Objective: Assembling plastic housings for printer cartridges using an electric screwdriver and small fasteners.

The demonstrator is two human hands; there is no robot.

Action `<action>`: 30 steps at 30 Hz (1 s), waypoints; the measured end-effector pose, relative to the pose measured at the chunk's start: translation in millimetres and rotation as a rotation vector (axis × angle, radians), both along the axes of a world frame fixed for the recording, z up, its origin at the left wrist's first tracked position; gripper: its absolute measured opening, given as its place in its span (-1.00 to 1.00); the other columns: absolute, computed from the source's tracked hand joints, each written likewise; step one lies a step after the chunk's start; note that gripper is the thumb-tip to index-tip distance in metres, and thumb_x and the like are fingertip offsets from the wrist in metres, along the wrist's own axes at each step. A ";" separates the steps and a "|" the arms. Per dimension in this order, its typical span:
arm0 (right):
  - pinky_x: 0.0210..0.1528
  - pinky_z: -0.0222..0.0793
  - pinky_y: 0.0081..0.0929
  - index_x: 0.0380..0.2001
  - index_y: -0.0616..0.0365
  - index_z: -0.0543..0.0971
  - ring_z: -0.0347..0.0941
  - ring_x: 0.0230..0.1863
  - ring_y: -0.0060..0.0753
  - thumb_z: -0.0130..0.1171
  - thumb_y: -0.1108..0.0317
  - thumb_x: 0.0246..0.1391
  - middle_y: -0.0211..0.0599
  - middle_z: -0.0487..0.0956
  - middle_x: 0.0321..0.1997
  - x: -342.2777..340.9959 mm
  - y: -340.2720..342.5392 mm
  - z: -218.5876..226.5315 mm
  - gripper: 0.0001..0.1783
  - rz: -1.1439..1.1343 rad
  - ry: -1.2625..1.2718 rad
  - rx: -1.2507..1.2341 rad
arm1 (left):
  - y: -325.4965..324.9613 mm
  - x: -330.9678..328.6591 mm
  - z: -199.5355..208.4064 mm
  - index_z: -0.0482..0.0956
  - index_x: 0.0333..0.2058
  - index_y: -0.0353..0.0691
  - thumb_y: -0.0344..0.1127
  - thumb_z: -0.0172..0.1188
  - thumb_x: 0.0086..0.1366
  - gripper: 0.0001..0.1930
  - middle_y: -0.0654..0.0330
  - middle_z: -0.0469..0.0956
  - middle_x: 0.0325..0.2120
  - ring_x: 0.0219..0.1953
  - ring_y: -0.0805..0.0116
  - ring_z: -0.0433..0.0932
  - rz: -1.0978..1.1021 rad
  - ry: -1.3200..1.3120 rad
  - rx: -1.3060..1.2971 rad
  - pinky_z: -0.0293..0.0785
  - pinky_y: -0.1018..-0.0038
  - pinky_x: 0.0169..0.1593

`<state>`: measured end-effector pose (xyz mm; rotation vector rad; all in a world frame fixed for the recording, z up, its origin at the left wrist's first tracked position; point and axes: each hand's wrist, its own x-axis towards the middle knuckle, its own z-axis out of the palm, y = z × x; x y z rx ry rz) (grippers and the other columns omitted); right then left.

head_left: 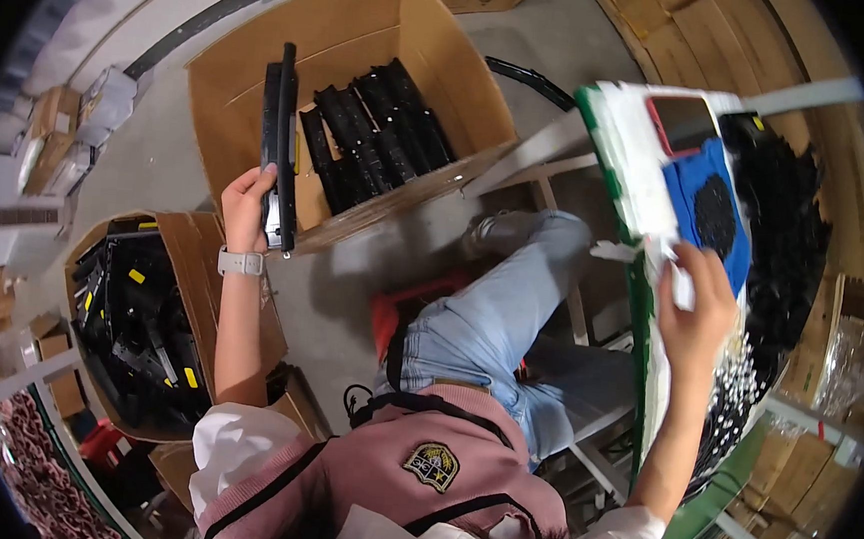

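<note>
My left hand [248, 205] is closed around the lower part of a long black plastic strip [284, 129]. The strip stands nearly upright in the picture, in front of the left side of a large open cardboard box [235, 76]. Several black channel-shaped pieces [376, 145] lie in rows inside that box. At the right, my right hand [700, 303] is over a workbench covered in white [629, 173], its fingers bent together. Something white shows at the fingertips, too blurred to name. Just beyond them lies a blue cloth [686, 192] bearing a pile of small black parts [714, 214].
A red-edged phone-like slab [681, 125] lies at the bench's far end. Black strips [782, 204] and small white pieces [735, 376] cover its right side. At left stands a carton [199, 303] of black parts with yellow tags. A curved black strip [531, 76] is behind the big box.
</note>
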<state>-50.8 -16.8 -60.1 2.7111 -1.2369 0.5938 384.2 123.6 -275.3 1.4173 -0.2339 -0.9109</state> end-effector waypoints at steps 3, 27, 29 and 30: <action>-0.24 0.41 -0.32 -0.20 0.17 0.51 0.46 -0.25 -0.12 0.26 0.50 -0.14 -0.20 0.50 -0.27 60.6 -48.7 -16.6 -0.66 0.134 0.152 -0.069 | -22.0 35.4 -40.9 0.61 -0.42 -0.36 -0.38 0.23 0.23 -0.86 0.31 0.57 -0.53 -0.53 0.58 0.48 0.044 0.020 0.047 0.38 0.62 -0.41; -0.14 0.17 -0.25 -0.31 0.23 0.32 0.21 -0.26 -0.25 0.28 0.15 -0.09 -0.20 0.26 -0.37 83.1 -222.6 -150.5 -0.54 -0.029 0.316 0.397 | -377.1 104.1 -483.3 0.53 -0.04 -0.26 0.02 0.07 0.29 -0.53 -0.10 0.55 -0.10 -0.05 -0.10 0.52 -0.246 -0.770 1.120 0.46 0.19 0.03; -0.12 0.17 -0.25 -0.29 0.24 0.32 0.21 -0.25 -0.24 0.28 0.15 -0.09 -0.19 0.26 -0.35 81.8 -222.2 -155.4 -0.53 -0.044 0.317 0.449 | -369.9 88.9 -509.7 0.45 0.04 -0.25 -0.03 0.05 0.31 -0.53 -0.09 0.50 -0.02 0.00 -0.09 0.49 -0.241 -0.845 0.980 0.42 0.19 0.06; -0.11 0.17 -0.25 -0.28 0.24 0.32 0.21 -0.24 -0.23 0.28 0.15 -0.09 -0.18 0.26 -0.34 80.8 -220.4 -156.4 -0.52 -0.052 0.311 0.472 | -366.0 84.5 -518.5 0.37 0.13 -0.24 -0.08 0.03 0.33 -0.52 -0.08 0.45 0.05 0.05 -0.08 0.45 -0.212 -0.929 0.831 0.39 0.19 0.10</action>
